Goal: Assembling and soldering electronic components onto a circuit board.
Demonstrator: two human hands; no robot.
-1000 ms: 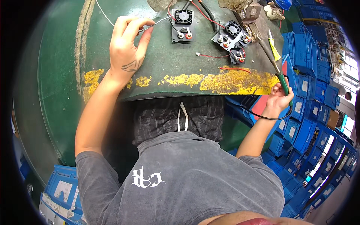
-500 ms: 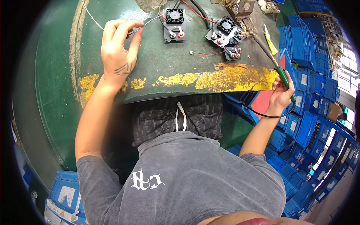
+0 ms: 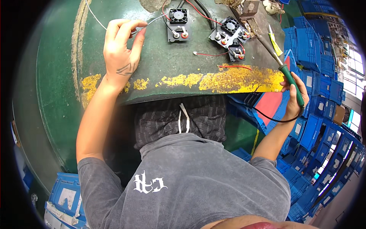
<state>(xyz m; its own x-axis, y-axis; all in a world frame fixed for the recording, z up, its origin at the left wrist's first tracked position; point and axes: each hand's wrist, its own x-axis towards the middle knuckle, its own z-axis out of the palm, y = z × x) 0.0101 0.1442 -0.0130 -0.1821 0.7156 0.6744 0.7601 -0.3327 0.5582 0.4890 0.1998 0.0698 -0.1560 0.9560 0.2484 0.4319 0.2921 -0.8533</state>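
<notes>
My left hand [image 3: 121, 49] is closed in a pinch on a thin silvery solder wire [image 3: 155, 19]. One end of the wire reaches the edge of a black board with a small fan [image 3: 178, 16] and two round terminals; the other trails off to the upper left. At the table's right corner my right hand [image 3: 295, 95] grips a soldering iron [image 3: 289, 78] by its green handle. The iron's metal shaft slants up and left, its tip close to a dirty metal block [image 3: 248, 9]. A second fan board [image 3: 230, 24] lies near that tip, overlapping a smaller terminal board [image 3: 237, 54].
A loose red wire [image 3: 234, 66] and a short wire with a white connector [image 3: 209, 54] lie on the green table [image 3: 160, 65]. A yellow-wrapped pointed tool [image 3: 274, 44] rests at the right edge. Blue bins [image 3: 309, 42] are stacked beyond it. The iron's black cord [image 3: 274, 120] hangs below my right hand.
My right hand has shifted slightly down and right, its fingers re-set around the iron's handle, which has come down a little. The left hand and solder wire have barely moved.
</notes>
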